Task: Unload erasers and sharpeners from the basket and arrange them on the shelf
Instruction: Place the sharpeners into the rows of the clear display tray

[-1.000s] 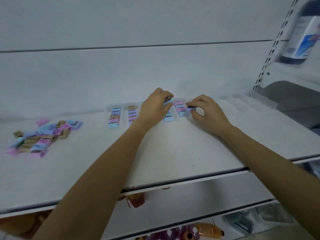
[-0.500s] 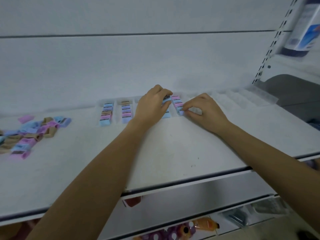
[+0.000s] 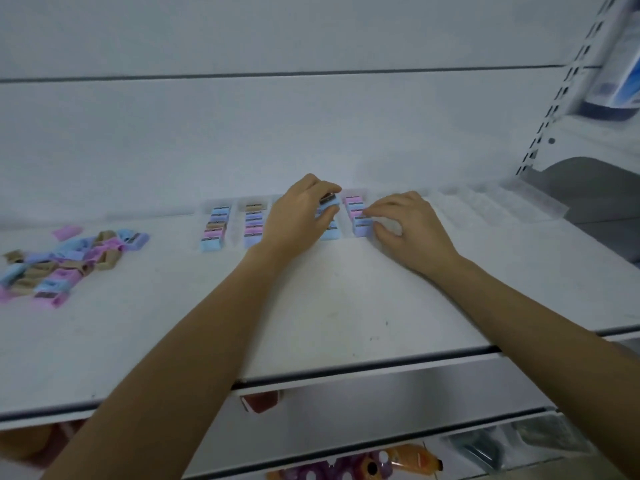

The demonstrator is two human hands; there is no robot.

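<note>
Two hands at work on the shelf point(image 3: 329, 306).
My left hand point(image 3: 298, 216) pinches a blue sharpener point(image 3: 329, 201) between thumb and curled fingers. My right hand point(image 3: 410, 228), fingers bent, touches the sharpener row point(image 3: 358, 216) just left of it; whether it grips, I cannot tell. Loose pile point(image 3: 59, 265) lies well left of both.

Four sharpener rows point(image 3: 214, 225), one loose pile point(image 3: 62, 265), one sharpener point(image 3: 329, 201) in left hand point(image 3: 298, 213), one right hand point(image 3: 408, 226)
</note>
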